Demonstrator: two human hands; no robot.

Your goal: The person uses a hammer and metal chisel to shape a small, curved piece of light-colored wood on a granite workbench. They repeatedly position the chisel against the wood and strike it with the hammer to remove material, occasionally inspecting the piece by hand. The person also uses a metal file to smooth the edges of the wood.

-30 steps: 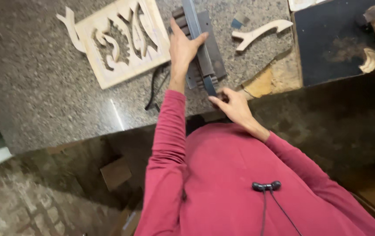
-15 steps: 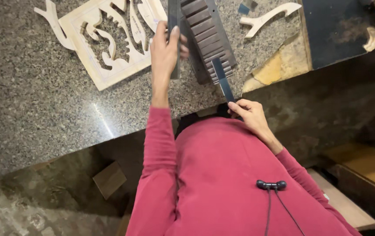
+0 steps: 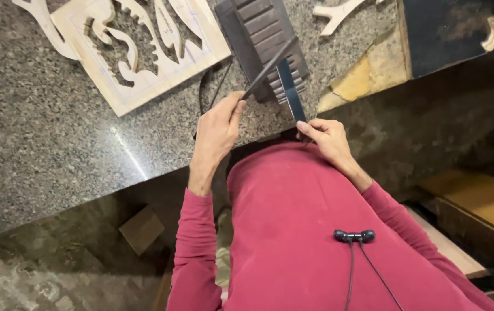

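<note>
I look down on a speckled grey granite countertop [image 3: 57, 144] with a dim floor below its front edge and my red-sleeved body filling the lower frame.

My left hand [image 3: 215, 135] is closed in a pinch, thumb and forefinger gripping the near end of a thin dark rod-like tool [image 3: 267, 68], which looks like a file or rasp. Its long axis runs up and to the right, away from my fingers, and its far end lies across a dark ribbed rectangular wooden block [image 3: 258, 29] standing near the counter's edge.

My right hand [image 3: 327, 138] is curled with the fingertips closed on the near end of a flat, narrow blue-grey metal strip [image 3: 290, 92]. That strip runs almost straight away from me, its far end resting against the lower right corner of the ribbed block. The two tools converge there, so the block lies ahead of both hands, slightly nearer the left.

Outward to the left, a pale square wooden panel with scroll-cut leaf openings [image 3: 137, 52] lies flat, apart from the block. A thin black cord [image 3: 204, 95] loops between them. A pale carved wooden offcut [image 3: 339, 14] lies beyond the block to the right, beside a dark blue board [image 3: 449, 34] resting on yellowed paper.
</note>
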